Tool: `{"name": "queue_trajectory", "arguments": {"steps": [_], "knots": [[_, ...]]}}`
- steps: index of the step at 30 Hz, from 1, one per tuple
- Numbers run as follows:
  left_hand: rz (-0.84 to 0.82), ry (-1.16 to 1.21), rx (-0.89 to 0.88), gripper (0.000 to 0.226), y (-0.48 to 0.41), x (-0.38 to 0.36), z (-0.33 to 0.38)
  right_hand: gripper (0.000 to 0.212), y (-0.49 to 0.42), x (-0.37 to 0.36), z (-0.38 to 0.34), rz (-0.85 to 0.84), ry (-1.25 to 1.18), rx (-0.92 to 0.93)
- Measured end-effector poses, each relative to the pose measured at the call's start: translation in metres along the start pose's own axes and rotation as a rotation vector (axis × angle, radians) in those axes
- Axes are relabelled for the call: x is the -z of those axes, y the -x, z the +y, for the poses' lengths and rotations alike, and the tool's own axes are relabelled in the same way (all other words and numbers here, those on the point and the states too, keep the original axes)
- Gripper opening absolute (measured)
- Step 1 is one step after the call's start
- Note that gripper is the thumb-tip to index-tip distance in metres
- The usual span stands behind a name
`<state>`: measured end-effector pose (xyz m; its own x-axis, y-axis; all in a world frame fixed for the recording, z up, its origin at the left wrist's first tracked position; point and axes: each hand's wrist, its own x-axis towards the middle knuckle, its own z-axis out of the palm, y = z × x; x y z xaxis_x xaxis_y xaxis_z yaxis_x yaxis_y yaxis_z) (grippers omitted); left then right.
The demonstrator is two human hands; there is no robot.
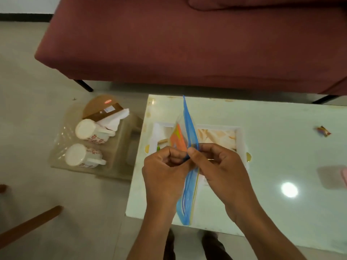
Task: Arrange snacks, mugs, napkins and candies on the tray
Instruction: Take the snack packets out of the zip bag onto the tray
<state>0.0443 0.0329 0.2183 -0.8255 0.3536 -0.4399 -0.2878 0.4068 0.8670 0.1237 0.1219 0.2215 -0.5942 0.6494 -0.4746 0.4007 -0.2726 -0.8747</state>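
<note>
Left hand (165, 170), right hand (220, 166) pinch bag (190, 126), half-hiding tray (241, 141).

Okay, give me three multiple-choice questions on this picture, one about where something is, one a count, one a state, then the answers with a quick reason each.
1. Where is the candy?
A. on the table, right of the tray
B. on a plate
C. in a bowl

2. How many mugs are in the bin?
A. one
B. two
C. four

3. How is the bag held?
A. not at all, it lies flat on the table
B. pinched by both hands
C. hanging from one hand

Answers:
1 A: it lies alone on the tabletop, well right of the tray.
2 B: two mugs lie on their sides in the bin.
3 B: the left hand and right hand pinch its blue strip above the tray.
</note>
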Motion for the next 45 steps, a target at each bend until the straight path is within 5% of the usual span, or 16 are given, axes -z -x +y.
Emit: {"name": "queue_trajectory", "arguments": {"steps": [8, 21, 45], "knots": [[-0.204, 0.062, 0.054, 0.010, -0.003, -0.011, -0.002, 0.016, -0.004, 0.028, 0.015, 0.108, -0.069, -0.038], [0.119, 0.024, -0.119, 0.013, -0.012, -0.016, 0.000, 0.027, -0.019, 0.041, 0.003, 0.121, 0.157, 0.140], [0.320, -0.040, -0.200, 0.012, -0.043, 0.040, 0.015, 0.025, -0.023, 0.070, -0.004, 0.329, 0.272, 0.140]]}}
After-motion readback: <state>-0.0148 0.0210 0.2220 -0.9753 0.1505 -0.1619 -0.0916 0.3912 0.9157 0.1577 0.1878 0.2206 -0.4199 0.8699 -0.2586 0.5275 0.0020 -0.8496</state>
